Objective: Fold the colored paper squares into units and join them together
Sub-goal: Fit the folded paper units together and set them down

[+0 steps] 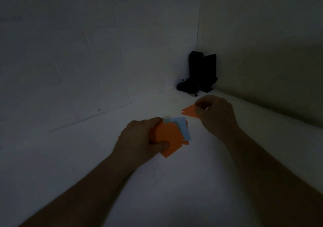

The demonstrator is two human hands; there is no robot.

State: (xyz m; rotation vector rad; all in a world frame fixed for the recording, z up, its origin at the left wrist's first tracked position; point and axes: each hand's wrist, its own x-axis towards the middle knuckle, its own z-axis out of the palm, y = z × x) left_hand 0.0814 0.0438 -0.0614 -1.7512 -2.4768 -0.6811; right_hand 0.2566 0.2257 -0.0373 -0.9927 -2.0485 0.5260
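Head view, dim light. Two hands in frame, both bare forearms entering from the bottom edge. Left hand (139,139) rests at centre frame on a loose stack of paper squares (172,135) lying on the white surface (87,174); its thumb presses the lower edge of the top orange sheet and its fingers (153,121) curl over the stack's upper left edge, grasping it. Sheets counted by visible colour: one orange on top, one pale blue beneath it showing along the upper right, and at least one more orange peeking out at the lower right corner; any further sheets cannot be told. Top orange sheet sits rotated, a corner pointing toward the bottom of the frame.

Right hand (216,113), right of centre and slightly higher, pinches one folded orange piece (189,112) between thumb and curled fingers. Piece is roughly triangular, its two-pointed tip aimed left, long axis running left to right. It sits just above and to the right of the stack, apart from it.

One dark object (201,73) stands in the corner where the two white walls meet, upper right of centre.
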